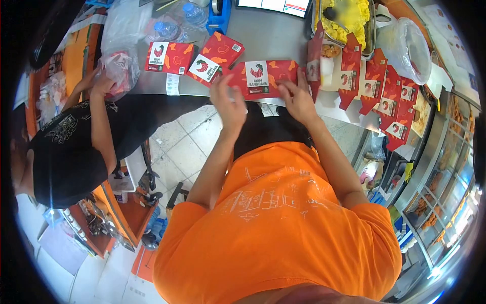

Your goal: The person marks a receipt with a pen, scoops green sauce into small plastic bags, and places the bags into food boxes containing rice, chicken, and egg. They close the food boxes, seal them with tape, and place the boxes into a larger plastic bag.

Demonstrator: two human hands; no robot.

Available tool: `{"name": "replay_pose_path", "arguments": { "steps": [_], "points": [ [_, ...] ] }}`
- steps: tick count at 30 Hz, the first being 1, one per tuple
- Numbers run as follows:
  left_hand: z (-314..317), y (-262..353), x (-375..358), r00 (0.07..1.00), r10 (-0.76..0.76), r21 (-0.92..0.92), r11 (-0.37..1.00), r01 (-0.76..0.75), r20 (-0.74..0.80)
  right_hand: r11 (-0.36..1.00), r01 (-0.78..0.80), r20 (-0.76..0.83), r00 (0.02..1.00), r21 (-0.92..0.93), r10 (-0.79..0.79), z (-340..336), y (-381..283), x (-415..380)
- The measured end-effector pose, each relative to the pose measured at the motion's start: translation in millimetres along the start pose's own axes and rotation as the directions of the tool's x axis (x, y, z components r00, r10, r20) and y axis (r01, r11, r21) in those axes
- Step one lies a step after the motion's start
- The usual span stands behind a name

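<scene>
In the upper middle of the frame, a red box with a white printed label lies on the metal counter, near the edge in front of the person in the orange shirt. The left hand is at the lower left corner of this box, with the fingers loose and spread apart; I cannot tell whether they touch the cardboard. The right hand is on the right part of the box, thumb and forefinger apart; whether it pinches the cardboard, I cannot tell. Just to the left are a tilted red carton and, farther left, another red carton, with a paper slip below it. To the right, a row of open cartons goes down toward the right side. At the upper right is a metal tray of yellow food, and beside it stands a plastic-lined tub. Along the top are two clear bottles, a blue tape dispenser and a screen. At the left, a co-worker in black has both hands at a clear bag with something red inside.
</scene>
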State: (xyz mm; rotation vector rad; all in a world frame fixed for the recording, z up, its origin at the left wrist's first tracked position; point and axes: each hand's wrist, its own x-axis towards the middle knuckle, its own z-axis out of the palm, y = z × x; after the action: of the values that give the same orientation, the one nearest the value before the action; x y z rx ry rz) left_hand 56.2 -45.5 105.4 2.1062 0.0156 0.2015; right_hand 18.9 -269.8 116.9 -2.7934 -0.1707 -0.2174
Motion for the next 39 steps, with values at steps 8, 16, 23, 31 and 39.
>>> {"name": "replay_pose_path", "arguments": {
  "steps": [8, 16, 23, 31, 39],
  "points": [
    [52.0, -2.8, -27.1, 0.965, 0.097, 0.387, 0.903, -0.188, 0.244, 0.714, -0.404, 0.065, 0.89, 0.572, 0.451, 61.6, 23.8, -2.4],
    [60.6, -30.6, -11.2, 0.968, -0.189, 0.025, 0.982, 0.188, 0.168, 0.767, -0.38, 0.085, 0.914, 0.517, 0.396, 79.4, 36.9, -8.7],
    [41.5, -44.4, 28.2, 0.893, -0.237, -0.133, 0.943, 0.307, 0.382, 0.433, -0.561, 0.333, 0.802, 0.705, 0.497, 37.0, 25.1, 14.9],
    [-5.4, -6.5, 58.7, 0.726, -0.439, -0.114, 0.811, 0.574, 0.529, 0.388, -0.819, 0.654, 0.571, 0.422, 0.495, -35.8, 26.4, 50.7],
    [26.7, -75.7, 7.6, 0.891, -0.114, 0.122, 0.99, 0.066, 0.439, 0.764, -0.46, 0.268, 0.887, 0.451, 0.376, 72.7, 33.5, -14.1]
  ]
}}
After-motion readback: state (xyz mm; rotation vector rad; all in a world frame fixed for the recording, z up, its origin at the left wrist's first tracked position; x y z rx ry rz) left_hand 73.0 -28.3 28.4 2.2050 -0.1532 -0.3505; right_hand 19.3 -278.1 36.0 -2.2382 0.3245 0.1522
